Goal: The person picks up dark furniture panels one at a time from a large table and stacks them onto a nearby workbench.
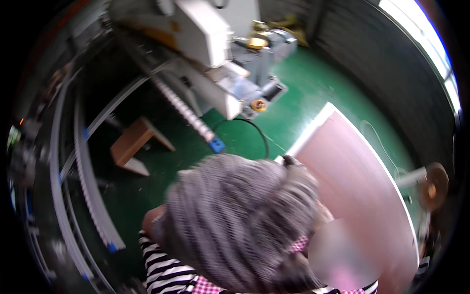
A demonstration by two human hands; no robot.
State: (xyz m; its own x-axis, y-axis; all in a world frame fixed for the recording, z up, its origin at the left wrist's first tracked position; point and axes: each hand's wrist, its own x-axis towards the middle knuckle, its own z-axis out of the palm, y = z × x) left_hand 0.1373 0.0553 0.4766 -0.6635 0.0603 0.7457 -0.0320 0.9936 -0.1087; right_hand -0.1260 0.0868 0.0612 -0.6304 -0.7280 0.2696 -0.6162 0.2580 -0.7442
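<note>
A person in a grey knitted sweater (220,220) bends close in front of me and blocks most of the view of my hands. Black-and-white striped cloth (164,257) shows at the lower left. Just above it, a bare patch that appears to be my left hand (152,219) lies against the sweater's left side, its fingers hidden. My right hand does not show. The other person's dark-gloved hand (292,160) is at the left edge of a large pinkish board (357,181) with white edges. Pink checked cloth (299,244) peeks out beside the grey sleeve.
A white and grey machine (205,34) stands ahead on the green floor (313,73). Rails (83,181) with blue end pieces run along the left, near a brown wooden stool-like piece (134,144). A black cable (262,132) curves across the floor. A round brown disc (434,187) stands at right.
</note>
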